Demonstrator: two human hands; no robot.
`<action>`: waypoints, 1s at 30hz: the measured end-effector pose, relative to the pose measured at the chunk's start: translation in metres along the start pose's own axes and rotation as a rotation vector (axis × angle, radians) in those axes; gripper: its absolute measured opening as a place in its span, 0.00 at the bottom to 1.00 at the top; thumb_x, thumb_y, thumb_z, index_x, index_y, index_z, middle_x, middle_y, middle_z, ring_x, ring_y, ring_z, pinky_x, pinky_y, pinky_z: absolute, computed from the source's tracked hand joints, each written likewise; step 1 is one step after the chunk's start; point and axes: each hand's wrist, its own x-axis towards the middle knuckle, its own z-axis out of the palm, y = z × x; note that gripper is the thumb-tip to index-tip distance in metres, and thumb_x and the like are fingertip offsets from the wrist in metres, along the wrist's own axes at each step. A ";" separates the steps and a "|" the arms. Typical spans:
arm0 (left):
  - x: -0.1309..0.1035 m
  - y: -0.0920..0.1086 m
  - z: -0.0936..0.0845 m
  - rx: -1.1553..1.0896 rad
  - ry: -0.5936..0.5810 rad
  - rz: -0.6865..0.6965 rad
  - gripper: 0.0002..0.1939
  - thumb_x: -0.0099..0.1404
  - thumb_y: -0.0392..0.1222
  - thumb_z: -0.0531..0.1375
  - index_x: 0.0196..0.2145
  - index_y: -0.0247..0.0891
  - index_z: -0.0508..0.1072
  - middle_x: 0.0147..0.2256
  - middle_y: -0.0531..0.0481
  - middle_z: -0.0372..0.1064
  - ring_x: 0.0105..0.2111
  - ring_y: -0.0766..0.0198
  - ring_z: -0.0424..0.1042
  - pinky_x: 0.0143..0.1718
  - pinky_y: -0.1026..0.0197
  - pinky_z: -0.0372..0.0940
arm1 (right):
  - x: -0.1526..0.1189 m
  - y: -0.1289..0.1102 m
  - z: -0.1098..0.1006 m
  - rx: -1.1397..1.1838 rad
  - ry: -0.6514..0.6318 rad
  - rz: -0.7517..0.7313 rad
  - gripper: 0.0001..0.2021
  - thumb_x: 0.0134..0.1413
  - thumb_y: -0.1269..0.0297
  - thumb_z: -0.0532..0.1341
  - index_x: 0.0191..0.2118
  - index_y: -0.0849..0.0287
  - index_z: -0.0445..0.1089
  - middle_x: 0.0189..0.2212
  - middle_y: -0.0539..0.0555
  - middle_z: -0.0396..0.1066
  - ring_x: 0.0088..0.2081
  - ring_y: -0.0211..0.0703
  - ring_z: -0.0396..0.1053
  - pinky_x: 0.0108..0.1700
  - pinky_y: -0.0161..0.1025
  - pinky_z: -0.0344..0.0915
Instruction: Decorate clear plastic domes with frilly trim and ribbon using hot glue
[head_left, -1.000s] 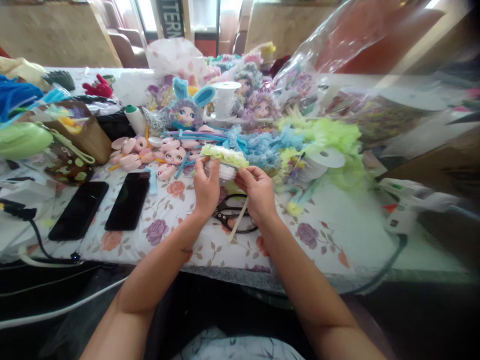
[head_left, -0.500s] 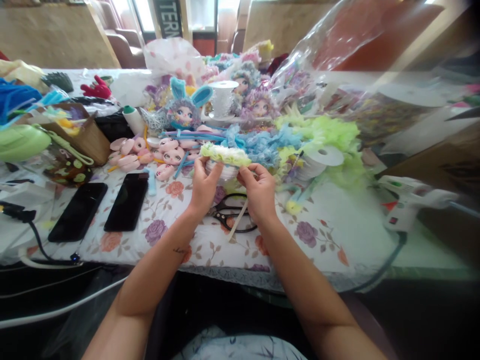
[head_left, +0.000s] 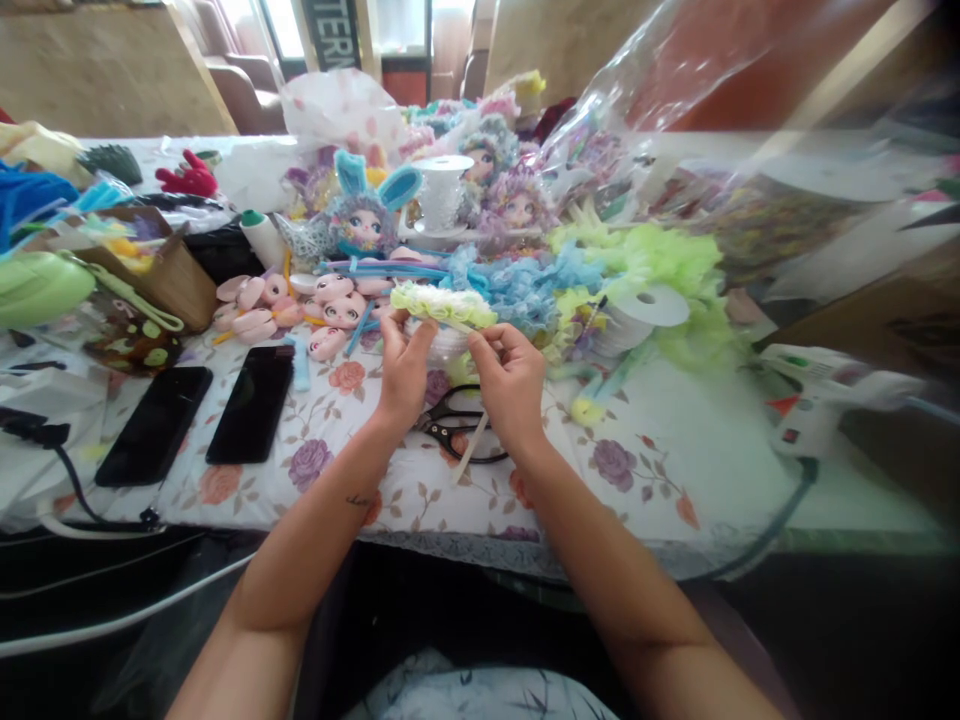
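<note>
I watch both hands hold a frilled piece [head_left: 442, 303] above the tabletop [head_left: 442, 515], just beyond the scissors [head_left: 442, 430].
It looks ruffled, white edged yellow-green; the fingers of the left hand [head_left: 405, 370] pinch its left end, those of the right hand [head_left: 514, 380] its right; floral cloth [head_left: 615, 465] shows between right forearm and glue gun [head_left: 814, 400]; its underside stays hard for me to make out; the scissors are partly hidden.

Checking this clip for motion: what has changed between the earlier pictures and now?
Little: the left hand and right hand drift slightly leftward in view with the ruffled yellow-green trim, largely matching a small camera shift. Nothing was newly grasped or released. The scissors and glue gun stayed put.
</note>
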 end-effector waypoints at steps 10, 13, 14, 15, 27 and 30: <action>-0.002 0.003 0.006 -0.147 0.015 -0.062 0.11 0.58 0.38 0.62 0.37 0.42 0.63 0.36 0.55 0.66 0.36 0.66 0.69 0.39 0.64 0.63 | 0.001 0.004 0.001 -0.159 0.102 -0.055 0.13 0.55 0.54 0.62 0.27 0.58 0.69 0.22 0.48 0.68 0.26 0.38 0.63 0.28 0.34 0.56; -0.003 0.004 0.006 -0.166 0.016 -0.063 0.11 0.58 0.38 0.61 0.35 0.42 0.62 0.35 0.55 0.66 0.35 0.66 0.68 0.38 0.64 0.62 | 0.000 0.004 0.000 -0.159 0.105 -0.060 0.13 0.55 0.54 0.62 0.27 0.58 0.69 0.23 0.49 0.70 0.27 0.40 0.66 0.29 0.35 0.57; -0.003 0.004 0.006 -0.169 0.013 -0.063 0.11 0.58 0.38 0.62 0.35 0.42 0.62 0.36 0.55 0.66 0.35 0.66 0.68 0.38 0.64 0.62 | 0.000 0.003 0.000 -0.153 0.106 -0.060 0.13 0.55 0.54 0.62 0.26 0.58 0.69 0.22 0.49 0.70 0.27 0.40 0.66 0.29 0.35 0.57; -0.003 0.004 0.006 -0.166 0.009 -0.064 0.11 0.57 0.38 0.62 0.36 0.42 0.62 0.36 0.55 0.66 0.36 0.66 0.68 0.38 0.64 0.63 | -0.001 0.003 0.000 -0.146 0.105 -0.057 0.13 0.55 0.55 0.62 0.26 0.58 0.68 0.23 0.49 0.70 0.27 0.40 0.66 0.29 0.35 0.57; 0.000 -0.001 0.004 -0.074 0.002 -0.037 0.11 0.59 0.43 0.61 0.36 0.44 0.61 0.39 0.53 0.65 0.41 0.63 0.68 0.42 0.62 0.63 | 0.000 0.002 0.000 -0.184 0.119 -0.049 0.14 0.54 0.53 0.62 0.25 0.57 0.68 0.21 0.49 0.68 0.26 0.40 0.65 0.27 0.34 0.56; 0.001 -0.002 0.003 -0.039 -0.008 -0.029 0.12 0.59 0.43 0.61 0.38 0.43 0.62 0.39 0.53 0.66 0.40 0.64 0.68 0.42 0.63 0.64 | 0.000 0.003 0.000 -0.198 0.118 -0.053 0.14 0.55 0.53 0.61 0.25 0.57 0.68 0.21 0.49 0.68 0.27 0.40 0.65 0.27 0.35 0.56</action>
